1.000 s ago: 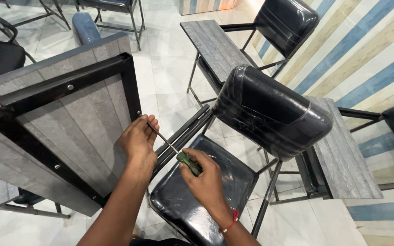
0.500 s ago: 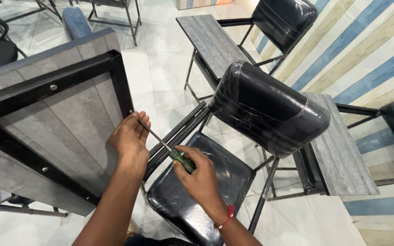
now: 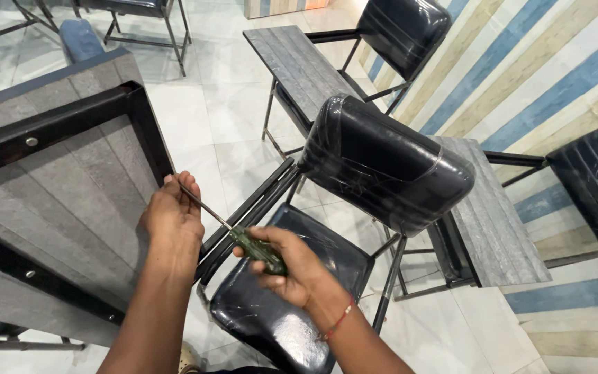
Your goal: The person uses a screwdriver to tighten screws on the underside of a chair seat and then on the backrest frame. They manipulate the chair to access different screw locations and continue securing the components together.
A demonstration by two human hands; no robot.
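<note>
Since the earlier frames the grey wood-grain board with its black metal frame [image 3: 57,201] sits lower and further left in the head view, and both hands have drifted down with it; the left hand has slid along the frame's right rail, toward its near end. The black padded chair wrapped in clear plastic [image 3: 382,166] stands as before, its seat under the right hand.

The left hand [image 3: 173,218] is curled, fingers together, resting against the right edge of the black frame and pinching the thin metal shaft close to its tip. The right hand [image 3: 292,263], with a red thread at the wrist, is closed tight around the dark green handle of the screwdriver [image 3: 243,241]. The screwdriver spans between the two hands, shaft slanting up-left to the frame's right edge.
</note>
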